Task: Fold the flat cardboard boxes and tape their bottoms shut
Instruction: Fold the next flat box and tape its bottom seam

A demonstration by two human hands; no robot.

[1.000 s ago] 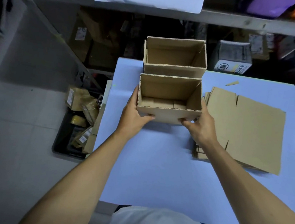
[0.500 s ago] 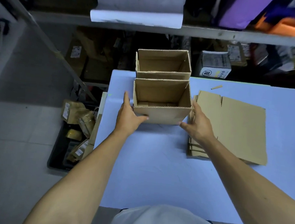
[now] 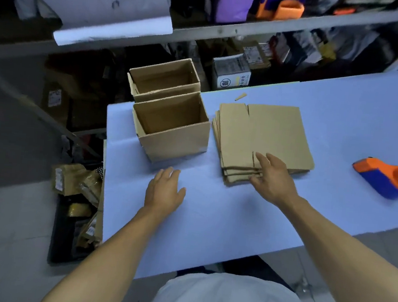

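On the pale blue surface [image 3: 211, 219], our right grip [image 3: 272, 179] rests open-fingered on the flat cardboard stack [image 3: 264, 137]; our left grip [image 3: 165, 191] hovers open, two folded boxes [image 3: 170, 131] just beyond it, tape dispenser [image 3: 385, 178] far right.

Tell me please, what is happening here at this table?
A person is making boxes from flat cardboard. Two finished boxes, the near box and the far box, stand open side by side on the table. The right hand rests on the near edge of the stack of flat cardboard, likely to take the next sheet. The left hand is open over the table and holds nothing. The tape dispenser lies untouched to the right.
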